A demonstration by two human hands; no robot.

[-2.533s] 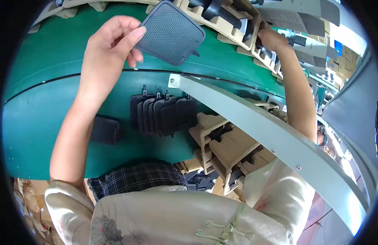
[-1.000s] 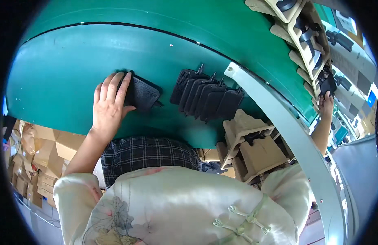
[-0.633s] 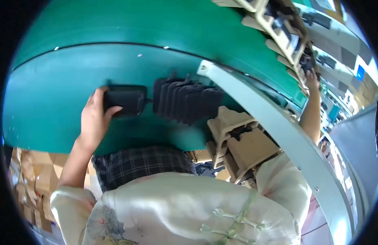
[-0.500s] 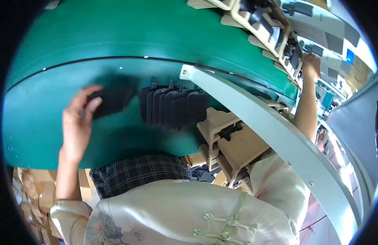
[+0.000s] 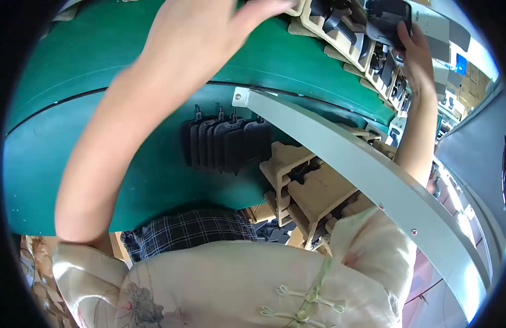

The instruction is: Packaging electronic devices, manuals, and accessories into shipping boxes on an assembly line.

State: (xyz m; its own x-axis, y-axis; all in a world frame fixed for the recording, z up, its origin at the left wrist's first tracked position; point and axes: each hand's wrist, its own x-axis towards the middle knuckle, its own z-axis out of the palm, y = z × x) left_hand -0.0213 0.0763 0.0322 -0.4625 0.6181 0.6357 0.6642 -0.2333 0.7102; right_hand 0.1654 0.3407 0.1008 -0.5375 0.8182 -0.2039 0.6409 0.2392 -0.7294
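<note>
Green work surface (image 5: 39, 180) is spreading across the view, bowing under the fisheye lens, with a dark seam (image 5: 55, 103) dividing it. At upper right, a flat, dark, mesh-faced device (image 5: 385, 21) is sitting in the right hand (image 5: 419, 54), whose thumb and fingers are clamping its edge just above a line of brown moulded trays (image 5: 335, 39) holding black parts. The left hand (image 5: 201, 27) is hanging over the far green strip, its thumb stretching toward those trays; the picture's edge is cutting off its fingers, so whether they are gripping anything cannot be told. Nearer the body, a row of black devices (image 5: 228, 145) is leaning together, connectors pointing away. Beside them, a pale metal bar (image 5: 340, 156) is slanting down rightward past stacked brown trays (image 5: 321, 188). Plaid fabric (image 5: 187, 229) is showing above a pale satin top (image 5: 225, 284). Farther out, cardboard (image 5: 45, 273) is lying at lower left, and a grey panel (image 5: 477, 126) is standing at far right.
</note>
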